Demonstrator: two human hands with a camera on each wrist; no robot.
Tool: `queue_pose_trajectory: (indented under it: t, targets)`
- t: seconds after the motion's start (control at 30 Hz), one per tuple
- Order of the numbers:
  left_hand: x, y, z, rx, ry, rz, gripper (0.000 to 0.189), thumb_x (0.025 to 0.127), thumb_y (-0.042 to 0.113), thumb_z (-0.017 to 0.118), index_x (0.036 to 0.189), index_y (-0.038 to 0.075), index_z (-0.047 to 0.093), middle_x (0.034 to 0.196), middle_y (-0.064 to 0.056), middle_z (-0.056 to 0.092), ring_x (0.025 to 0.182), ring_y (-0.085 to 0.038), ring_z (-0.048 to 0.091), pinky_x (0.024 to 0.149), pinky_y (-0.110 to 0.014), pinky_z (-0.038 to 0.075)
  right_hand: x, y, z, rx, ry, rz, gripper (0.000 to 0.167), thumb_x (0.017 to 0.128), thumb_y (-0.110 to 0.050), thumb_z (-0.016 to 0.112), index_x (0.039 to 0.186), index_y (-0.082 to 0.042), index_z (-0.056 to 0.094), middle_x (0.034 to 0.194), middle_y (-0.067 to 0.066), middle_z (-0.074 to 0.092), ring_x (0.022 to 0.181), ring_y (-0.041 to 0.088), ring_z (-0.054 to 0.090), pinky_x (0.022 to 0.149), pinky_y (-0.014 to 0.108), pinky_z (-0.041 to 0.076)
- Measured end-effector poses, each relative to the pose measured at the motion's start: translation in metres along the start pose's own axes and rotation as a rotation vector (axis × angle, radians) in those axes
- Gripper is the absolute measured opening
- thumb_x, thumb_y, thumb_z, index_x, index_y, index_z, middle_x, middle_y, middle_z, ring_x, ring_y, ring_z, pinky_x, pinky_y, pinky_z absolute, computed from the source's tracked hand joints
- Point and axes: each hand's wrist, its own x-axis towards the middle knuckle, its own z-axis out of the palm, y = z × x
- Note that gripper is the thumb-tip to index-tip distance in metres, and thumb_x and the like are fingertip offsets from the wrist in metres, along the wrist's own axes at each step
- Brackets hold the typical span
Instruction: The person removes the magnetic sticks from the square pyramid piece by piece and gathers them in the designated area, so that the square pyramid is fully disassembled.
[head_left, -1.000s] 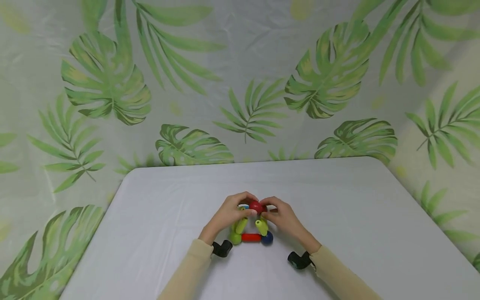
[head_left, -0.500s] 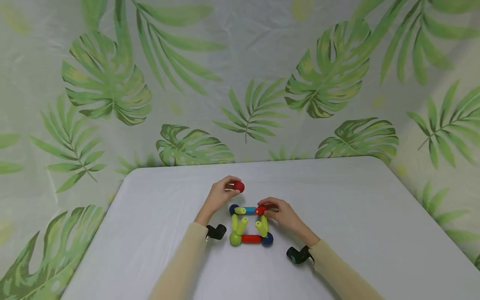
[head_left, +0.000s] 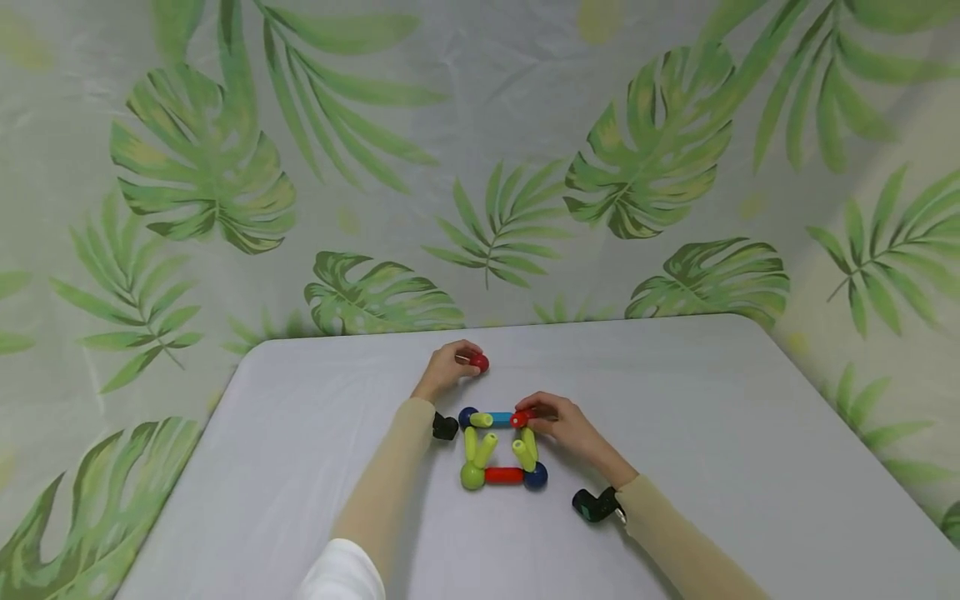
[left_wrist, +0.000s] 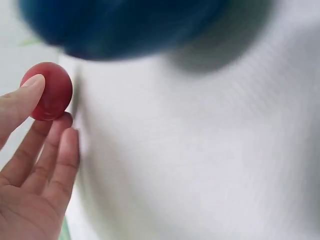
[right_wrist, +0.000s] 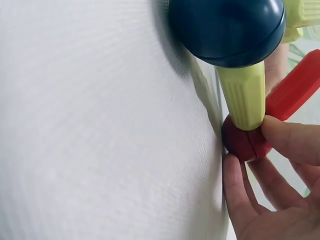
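Observation:
A loose red ball [left_wrist: 56,92] is pinched between the thumb and fingertips of my left hand [head_left: 444,368], beyond the back left corner of a square ball-and-rod frame. My right hand [head_left: 566,427] grips the frame's back right corner, a dark red ball [right_wrist: 242,141], between thumb and fingers. From that ball a red rod [right_wrist: 295,85] sticks up, and a yellow-green rod [right_wrist: 242,92] runs to the front right navy ball [right_wrist: 227,30]. A blue rod [head_left: 499,419] forms the back side, a red front rod [head_left: 504,475] the front. The green ball [head_left: 472,476] marks the front left corner.
Yellow-green rods, such as the front left upright rod [head_left: 486,450], lean up from the other corners. Another navy ball [head_left: 468,417] stands at the back left, near my left wrist's black camera [head_left: 445,427]. The white table [head_left: 712,442] ends at a leaf-patterned cloth [head_left: 510,125].
My left hand has carried the red ball away from the back right corner, leftward and toward the table's far edge. My right hand has stayed at the corner ball.

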Motion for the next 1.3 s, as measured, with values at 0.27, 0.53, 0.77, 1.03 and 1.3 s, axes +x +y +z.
queue_pose_trajectory:
  t: [0.27, 0.53, 0.77, 1.03, 1.3]
  targets:
    - [-0.003, -0.004, -0.001, 0.006, 0.000, 0.016, 0.040, 0.088, 0.003, 0.067, 0.127, 0.007, 0.059, 0.125, -0.016, 0.059, 0.107, -0.032, 0.059, 0.087, -0.042, 0.048, -0.002, 0.001, 0.000, 0.013, -0.007, 0.009, 0.026, 0.092, 0.001, 0.058, 0.116, -0.009, 0.063, 0.115, 0.005, 0.062, 0.108, 0.026, 0.056, 0.095, 0.046, 0.044]
    - [-0.053, -0.002, -0.015, -0.133, -0.128, 0.245, 0.026, 0.092, -0.006, 0.055, 0.118, -0.004, 0.057, 0.119, -0.024, 0.058, 0.111, -0.037, 0.055, 0.096, -0.049, 0.042, -0.003, 0.003, -0.001, 0.003, -0.010, -0.026, 0.025, 0.092, -0.001, 0.059, 0.117, -0.007, 0.063, 0.114, 0.006, 0.062, 0.107, 0.026, 0.056, 0.095, 0.046, 0.043]
    - [-0.091, 0.004, -0.005, -0.057, -0.275, 0.343, 0.024, 0.089, -0.001, 0.065, 0.111, 0.004, 0.061, 0.109, -0.009, 0.064, 0.113, -0.027, 0.055, 0.102, -0.048, 0.036, -0.003, 0.003, 0.000, 0.004, 0.000, -0.034, 0.025, 0.092, -0.001, 0.059, 0.116, -0.008, 0.063, 0.113, 0.005, 0.062, 0.106, 0.025, 0.057, 0.095, 0.046, 0.043]
    - [-0.089, 0.004, 0.007, 0.057, -0.156, 0.430, 0.016, 0.090, 0.007, 0.063, 0.106, 0.005, 0.060, 0.103, -0.005, 0.063, 0.099, -0.019, 0.059, 0.091, -0.035, 0.047, -0.002, 0.008, 0.002, 0.001, -0.017, -0.080, 0.024, 0.093, -0.003, 0.059, 0.117, -0.005, 0.062, 0.113, 0.008, 0.062, 0.103, 0.025, 0.058, 0.092, 0.044, 0.044]
    - [-0.076, -0.003, -0.018, 0.079, 0.029, 0.278, 0.017, 0.087, 0.004, 0.068, 0.104, 0.007, 0.065, 0.103, -0.006, 0.066, 0.098, -0.022, 0.061, 0.086, -0.037, 0.050, -0.003, 0.004, 0.000, -0.022, -0.004, -0.055, 0.024, 0.094, -0.003, 0.058, 0.116, -0.007, 0.063, 0.114, 0.007, 0.062, 0.104, 0.024, 0.057, 0.093, 0.044, 0.045]
